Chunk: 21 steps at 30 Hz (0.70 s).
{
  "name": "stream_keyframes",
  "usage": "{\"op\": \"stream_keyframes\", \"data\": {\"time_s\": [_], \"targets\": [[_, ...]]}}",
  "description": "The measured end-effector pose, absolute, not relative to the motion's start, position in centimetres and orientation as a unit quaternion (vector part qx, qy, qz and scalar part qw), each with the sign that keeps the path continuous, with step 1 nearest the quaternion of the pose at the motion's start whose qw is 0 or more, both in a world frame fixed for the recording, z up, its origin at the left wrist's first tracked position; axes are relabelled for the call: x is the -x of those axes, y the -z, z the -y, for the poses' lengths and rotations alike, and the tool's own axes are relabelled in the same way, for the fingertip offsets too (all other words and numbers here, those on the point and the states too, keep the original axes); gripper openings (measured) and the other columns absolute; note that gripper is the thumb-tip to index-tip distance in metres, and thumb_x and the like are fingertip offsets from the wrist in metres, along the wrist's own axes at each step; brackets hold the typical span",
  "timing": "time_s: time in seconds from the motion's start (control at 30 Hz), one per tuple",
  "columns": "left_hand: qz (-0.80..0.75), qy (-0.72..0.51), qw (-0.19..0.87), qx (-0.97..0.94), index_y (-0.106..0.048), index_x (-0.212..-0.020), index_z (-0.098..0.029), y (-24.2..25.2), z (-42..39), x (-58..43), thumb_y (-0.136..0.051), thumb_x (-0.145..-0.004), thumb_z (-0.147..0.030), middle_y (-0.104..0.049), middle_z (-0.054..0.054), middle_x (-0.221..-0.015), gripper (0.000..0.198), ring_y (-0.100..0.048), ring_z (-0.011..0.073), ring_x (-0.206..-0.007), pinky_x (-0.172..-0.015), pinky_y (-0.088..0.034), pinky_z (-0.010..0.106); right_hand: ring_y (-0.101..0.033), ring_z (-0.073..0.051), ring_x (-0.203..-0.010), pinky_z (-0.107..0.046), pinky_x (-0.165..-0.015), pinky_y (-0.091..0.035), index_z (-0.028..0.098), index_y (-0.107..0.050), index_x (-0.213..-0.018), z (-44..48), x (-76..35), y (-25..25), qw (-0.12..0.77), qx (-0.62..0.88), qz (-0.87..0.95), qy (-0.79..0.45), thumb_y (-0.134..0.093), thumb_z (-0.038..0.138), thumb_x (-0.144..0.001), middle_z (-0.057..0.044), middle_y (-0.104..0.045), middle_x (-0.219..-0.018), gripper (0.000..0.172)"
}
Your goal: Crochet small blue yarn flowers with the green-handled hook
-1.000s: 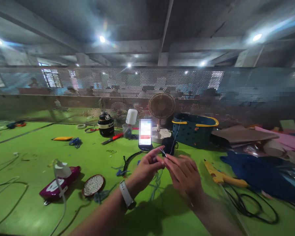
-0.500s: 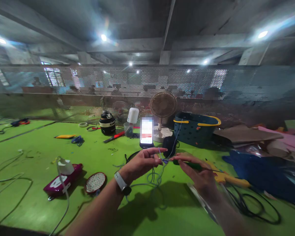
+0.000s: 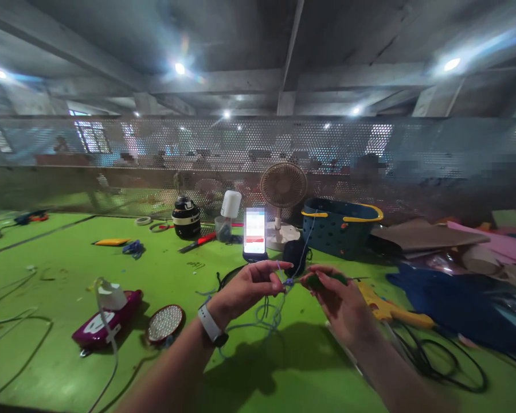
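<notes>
My left hand, with a watch on the wrist, pinches a small purple-blue piece of yarn work. Its index finger is stretched out with a strand of yarn near it; that strand rises toward the basket. A crochet hook with a green handle lies in the grip of my right hand. The tip of the hook meets the yarn work between both hands; the stitches are too small to make out. Loose loops of pale yarn hang below and lie on the green table.
Ahead stand a lit phone, a fan, a dark basket with yellow handles and a black bottle. On the left lie a purple power strip and a round studded object. A yellow glue gun and fabrics lie right.
My right hand has turned, its fingers now curled closer round the green handle, and the hook's shaft points less downward at the right. The left hand keeps its pinch. The view has shifted slightly.
</notes>
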<state>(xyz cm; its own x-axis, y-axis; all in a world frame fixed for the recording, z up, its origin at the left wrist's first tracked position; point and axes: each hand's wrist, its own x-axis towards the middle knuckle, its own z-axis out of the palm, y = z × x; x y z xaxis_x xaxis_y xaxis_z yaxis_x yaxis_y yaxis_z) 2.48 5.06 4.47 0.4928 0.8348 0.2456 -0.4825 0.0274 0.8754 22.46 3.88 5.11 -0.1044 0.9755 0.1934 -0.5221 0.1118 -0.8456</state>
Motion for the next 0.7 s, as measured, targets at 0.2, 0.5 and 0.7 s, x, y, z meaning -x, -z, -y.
{"op": "stream_keyframes", "data": {"time_s": [0.2, 0.5, 0.7], "targets": [[-0.236, -0.458, 0.662, -0.544, -0.073, -0.107, -0.020, -5.0, -4.3, -3.3, -0.084, -0.065, -0.017, -0.068, 0.004, -0.088, 0.044, -0.062, 0.0122, -0.080, -0.081, -0.047, 0.027, -0.066, -0.014, -0.068, -0.022, -0.059, -0.049, 0.021, -0.077, -0.081, -3.6, -21.7, -4.1, 0.595, 0.255, 0.428, -0.630, -0.086, 0.031, -0.064, -0.003, -0.076, -0.075, 0.021], [-0.262, -0.520, 0.575, -0.575, -0.067, -0.120, -0.022, -4.8, -3.6, -3.9, -0.081, -0.071, -0.020, -0.065, 0.008, -0.117, 0.050, -0.059, 0.0186, -0.101, -0.088, -0.046, 0.030, -0.060, -0.011, -0.057, -0.024, -0.055, -0.051, 0.020, -0.075, -0.082, -4.0, -21.3, -4.0, 0.622, 0.303, 0.384, -0.611, -0.084, 0.032, -0.066, -0.002, -0.073, -0.077, 0.022], [-0.299, -0.564, 0.519, -0.568, -0.070, -0.114, -0.023, -4.7, -3.5, -4.4, -0.082, -0.070, -0.025, -0.071, 0.006, -0.098, 0.045, -0.062, 0.0170, -0.090, -0.086, -0.048, 0.032, -0.058, -0.010, -0.056, -0.022, -0.053, -0.050, 0.018, -0.075, -0.078, -3.9, -21.1, -4.0, 0.603, 0.300, 0.353, -0.650, -0.087, 0.031, -0.060, -0.001, -0.070, -0.072, 0.025]]}}
